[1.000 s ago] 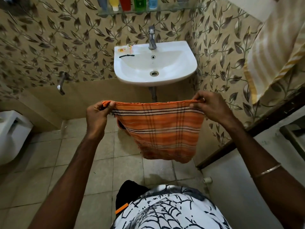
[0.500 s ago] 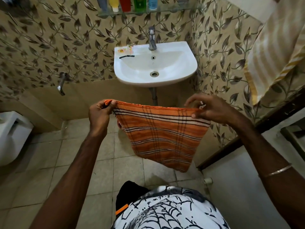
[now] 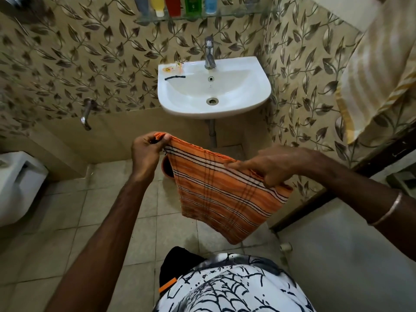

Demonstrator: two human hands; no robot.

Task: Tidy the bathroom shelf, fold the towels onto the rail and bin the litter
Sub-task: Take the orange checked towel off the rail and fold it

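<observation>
An orange towel (image 3: 222, 197) with black and white stripes hangs folded in front of me, below the sink. My left hand (image 3: 147, 152) pinches its upper left corner. My right hand (image 3: 273, 166) grips the top edge further right and lower, so the towel slopes down to the right. A yellow-and-white striped towel (image 3: 380, 70) hangs at the upper right. Several coloured bottles (image 3: 173, 4) stand on the glass shelf (image 3: 236, 13) above the sink. A small orange wrapper (image 3: 172, 68) and a black strip (image 3: 174, 77) lie on the sink's left rim.
The white sink (image 3: 258, 95) with its tap (image 3: 209, 54) is fixed to the leaf-patterned wall. A toilet (image 3: 16, 183) stands at the left, a wall tap (image 3: 86, 114) beside it. A dark door frame (image 3: 369, 163) and white door (image 3: 351, 251) are on the right.
My right hand has dropped and moved inward along the towel's top edge, so the towel now slants down to the right. My left hand stayed almost in place.
</observation>
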